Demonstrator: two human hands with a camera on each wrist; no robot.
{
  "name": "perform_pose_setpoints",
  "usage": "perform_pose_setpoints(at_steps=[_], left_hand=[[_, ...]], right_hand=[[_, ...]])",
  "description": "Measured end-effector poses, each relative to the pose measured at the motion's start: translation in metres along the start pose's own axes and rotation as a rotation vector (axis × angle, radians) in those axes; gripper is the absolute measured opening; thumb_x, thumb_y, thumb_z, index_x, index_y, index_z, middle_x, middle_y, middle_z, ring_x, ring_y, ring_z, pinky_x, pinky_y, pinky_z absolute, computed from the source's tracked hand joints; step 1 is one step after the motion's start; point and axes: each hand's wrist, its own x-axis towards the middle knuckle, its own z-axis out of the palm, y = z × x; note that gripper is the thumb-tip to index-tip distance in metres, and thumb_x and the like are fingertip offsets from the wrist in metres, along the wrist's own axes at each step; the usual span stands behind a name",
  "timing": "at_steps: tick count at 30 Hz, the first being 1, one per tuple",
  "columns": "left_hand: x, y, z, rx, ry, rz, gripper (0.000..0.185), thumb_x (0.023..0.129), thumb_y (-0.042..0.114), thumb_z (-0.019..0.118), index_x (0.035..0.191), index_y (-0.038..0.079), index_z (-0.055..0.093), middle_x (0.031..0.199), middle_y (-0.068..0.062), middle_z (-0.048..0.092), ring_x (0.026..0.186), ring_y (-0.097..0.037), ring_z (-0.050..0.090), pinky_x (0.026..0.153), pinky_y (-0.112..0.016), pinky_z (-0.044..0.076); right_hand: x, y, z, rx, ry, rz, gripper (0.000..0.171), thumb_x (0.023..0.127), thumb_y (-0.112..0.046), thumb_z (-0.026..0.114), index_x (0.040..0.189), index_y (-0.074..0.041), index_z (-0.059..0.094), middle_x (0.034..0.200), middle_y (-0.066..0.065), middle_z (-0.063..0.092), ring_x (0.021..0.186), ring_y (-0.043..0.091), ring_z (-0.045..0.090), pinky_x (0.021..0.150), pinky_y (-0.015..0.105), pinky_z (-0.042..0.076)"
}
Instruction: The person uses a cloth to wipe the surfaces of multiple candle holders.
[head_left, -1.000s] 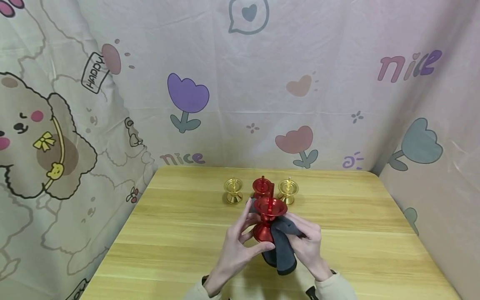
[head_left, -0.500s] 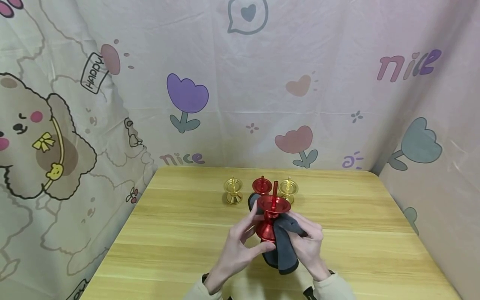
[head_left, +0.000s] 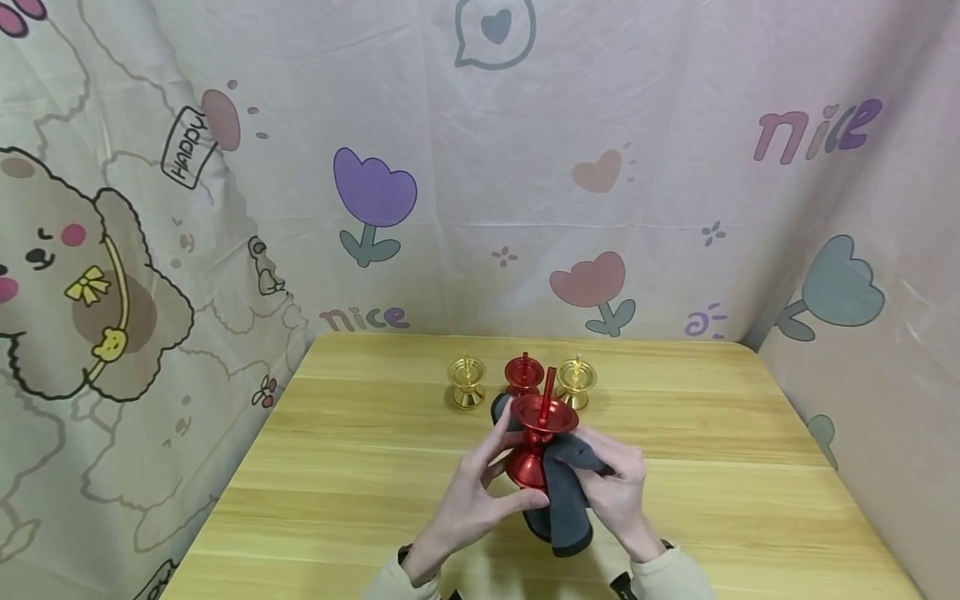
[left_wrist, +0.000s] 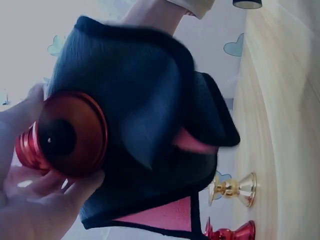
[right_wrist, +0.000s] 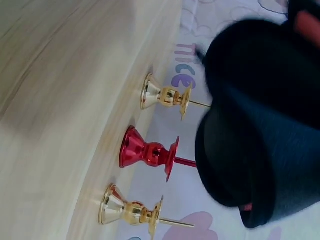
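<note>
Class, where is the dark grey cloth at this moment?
In the head view, the dark grey cloth is near the table's front centre, held in the right hand against the red candle holder that the left hand grips.

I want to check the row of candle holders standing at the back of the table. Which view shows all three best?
The right wrist view: the red holder stands between two gold holders, all unobstructed on the table. The head view shows them small, the red one partly behind the held holder. The left wrist view shows only two, at the frame's edge.
</note>
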Motion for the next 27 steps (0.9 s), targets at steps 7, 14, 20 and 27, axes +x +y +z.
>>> perform_pose_setpoints(at_steps=[7,14,20,27], left_hand=[[-0.0009,0.0010,-0.0029,-0.013,-0.033,0.011,0.100,0.084,0.001,0.079,0.161,0.001,0.014,0.131,-0.029,0.062,0.120,-0.009,0.063,0.096,-0.031,0.059],[0.0003,0.0020,-0.0066,-0.062,-0.115,-0.134,0.091,0.095,0.012,0.069,0.163,0.010,0.009,0.137,-0.024,0.061,0.123,-0.011,0.061,0.103,-0.025,0.053],[-0.0014,0.0066,-0.0031,0.007,-0.067,-0.102,0.101,0.087,0.010,0.078,0.163,0.021,0.014,0.149,-0.017,0.048,0.131,-0.020,0.056,0.103,-0.029,0.055],[-0.0027,0.0066,-0.0034,0.055,-0.025,-0.055,0.104,0.083,0.007,0.082,0.163,0.021,0.017,0.136,-0.017,0.058,0.122,-0.014,0.061,0.100,-0.026,0.056]], right_hand=[[-0.0013,0.0006,0.0011,-0.015,-0.018,-0.027,0.019,0.083,0.014,0.070,0.102,0.015,0.073,0.111,0.014,0.076,0.108,0.016,0.073,0.094,0.021,0.058],[-0.0025,0.0006,-0.0028,0.069,-0.023,0.121,0.035,0.072,0.023,0.072,0.105,0.012,0.074,0.114,0.006,0.076,0.107,0.014,0.073,0.092,0.020,0.058],[-0.0003,0.0062,-0.0031,-0.025,-0.062,-0.149,0.015,0.089,0.006,0.069,0.098,0.018,0.072,0.106,0.023,0.076,0.106,0.020,0.074,0.093,0.024,0.059],[-0.0051,0.0022,-0.0019,0.033,-0.055,0.027,0.019,0.081,0.016,0.071,0.099,0.009,0.075,0.101,0.011,0.078,0.099,0.013,0.074,0.087,0.019,0.059]])
